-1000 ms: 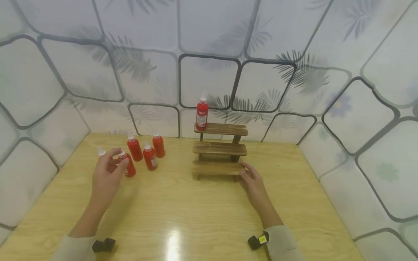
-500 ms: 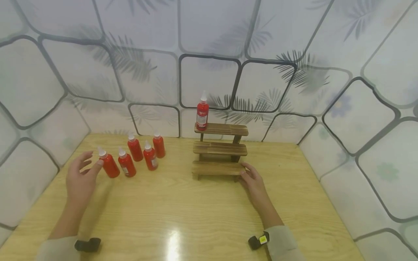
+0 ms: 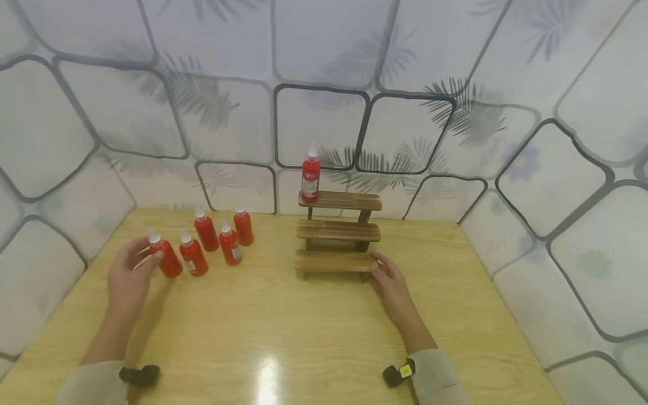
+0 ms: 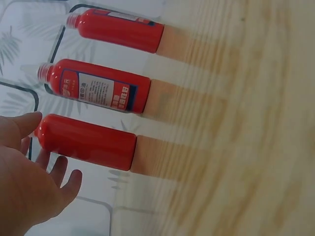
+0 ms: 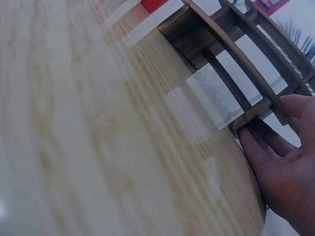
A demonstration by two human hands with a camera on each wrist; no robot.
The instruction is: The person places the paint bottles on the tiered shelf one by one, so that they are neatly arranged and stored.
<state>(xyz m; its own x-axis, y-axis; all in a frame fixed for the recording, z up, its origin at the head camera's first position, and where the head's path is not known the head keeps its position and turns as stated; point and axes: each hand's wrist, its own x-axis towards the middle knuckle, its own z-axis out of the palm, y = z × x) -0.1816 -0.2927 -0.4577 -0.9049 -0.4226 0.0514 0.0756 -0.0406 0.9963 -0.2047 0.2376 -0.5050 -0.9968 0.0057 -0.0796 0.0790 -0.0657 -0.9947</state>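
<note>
My left hand [image 3: 129,273] is at the leftmost red squeeze bottle [image 3: 169,260], thumb on its near side and fingers round the shoulder. In the left wrist view, that bottle [image 4: 88,142] stands on the table, its nozzle hidden by the hand [image 4: 29,182]. A three-step wooden stand [image 3: 336,230] is at the middle, with another red squeeze bottle [image 3: 311,180] upright on the left end of its top step. My right hand [image 3: 392,284] holds the right end of the lowest step; the right wrist view shows the thumb above the slat [image 5: 241,59] and fingers below.
Several more red bottles with white nozzles, among them a front one [image 3: 194,257] and a rear one [image 3: 243,228], stand just right of my left hand. The wooden table [image 3: 283,326] meets a patterned backdrop [image 3: 228,124] behind the stand.
My left hand has moved left from in front of the bottles, then come in around the leftmost one. The right hand stays at the stand.
</note>
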